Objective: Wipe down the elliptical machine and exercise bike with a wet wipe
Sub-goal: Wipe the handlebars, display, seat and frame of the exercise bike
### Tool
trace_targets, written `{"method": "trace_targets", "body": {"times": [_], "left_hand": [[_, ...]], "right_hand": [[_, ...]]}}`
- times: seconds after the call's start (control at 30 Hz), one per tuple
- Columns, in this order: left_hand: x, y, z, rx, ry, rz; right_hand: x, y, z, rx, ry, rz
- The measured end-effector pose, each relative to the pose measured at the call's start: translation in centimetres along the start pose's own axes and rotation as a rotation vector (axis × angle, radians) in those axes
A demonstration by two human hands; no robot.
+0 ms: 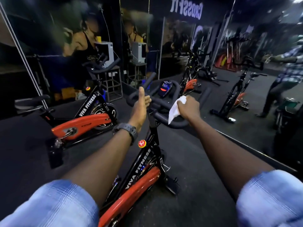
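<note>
A black and orange exercise bike (144,163) marked VIVA FITNESS stands right in front of me, its black handlebars (178,124) at mid-frame with a small console (165,88) behind them. My right hand (188,106) grips a white wet wipe (176,108) against the right side of the handlebar loop. My left hand (141,105) is raised beside the left handlebar grip, fingers straight and thumb up, holding nothing. A dark watch sits on my left wrist.
A second orange bike (85,122) stands on the left. Mirrors (213,46) line the far wall and the right side, reflecting more bikes and a person. A metal stand (113,82) with a white box is behind. The floor is dark rubber matting.
</note>
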State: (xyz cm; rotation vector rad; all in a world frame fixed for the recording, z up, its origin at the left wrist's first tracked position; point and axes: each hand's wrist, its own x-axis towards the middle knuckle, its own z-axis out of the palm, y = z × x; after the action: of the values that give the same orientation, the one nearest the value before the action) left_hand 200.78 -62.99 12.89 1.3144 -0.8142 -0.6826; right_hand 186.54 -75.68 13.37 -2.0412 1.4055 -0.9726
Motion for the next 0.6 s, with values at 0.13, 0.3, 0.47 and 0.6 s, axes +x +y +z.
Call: {"method": "trace_targets", "body": {"times": [0.13,0.3,0.47,0.6], "left_hand": [[2.4,-2.8,1.5,0.048,-0.031,-0.081],[6.7,-6.4,2.6,0.074,-0.030,-0.131],[9.9,-9.3,3.1,0.103,0.039,-0.173],[11.6,-10.8,2.7,0.128,0.102,-0.157]], "right_hand": [[1.4,0.0,3.5,-0.005,-0.014,-0.020],[4.0,2.6,10.1,-0.147,-0.129,-0.234],[2.8,6.9,15.6,-0.597,-0.242,-0.589],[4.9,5.4,16.4,-0.604,-0.349,-0.603]]}}
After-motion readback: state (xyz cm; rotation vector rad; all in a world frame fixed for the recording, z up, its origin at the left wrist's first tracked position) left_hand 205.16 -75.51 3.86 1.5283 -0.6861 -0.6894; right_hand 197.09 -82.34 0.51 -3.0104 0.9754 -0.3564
